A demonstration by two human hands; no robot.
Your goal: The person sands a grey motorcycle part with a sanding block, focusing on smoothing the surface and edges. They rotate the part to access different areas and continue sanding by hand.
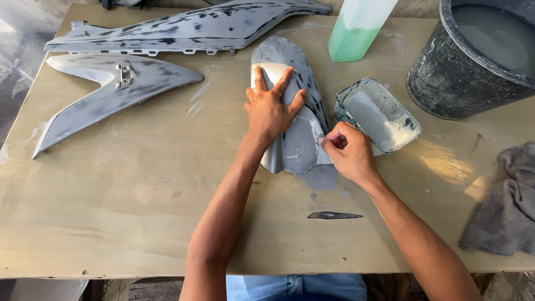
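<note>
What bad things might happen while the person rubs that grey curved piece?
The tray of grey liquid sits right beside the right hand, so an elbow bump might spill it. The curved grey panel is held only by the left hand, so it may slip on the wet table.

Bucket [446, 78] and bottle [356, 28] cropped by top edge; right hand [348, 153] hides whatever it pinches (unclear)

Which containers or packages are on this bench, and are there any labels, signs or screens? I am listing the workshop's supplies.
Plastic bottle: back centre-right, translucent white over pale green liquid.
Rectangular tub: beside the right hand, grey-smeared, pale paste inside.
Round bucket: back right corner, dark grey, holding cloudy liquid.
No labels, signs or screens visible.
</note>
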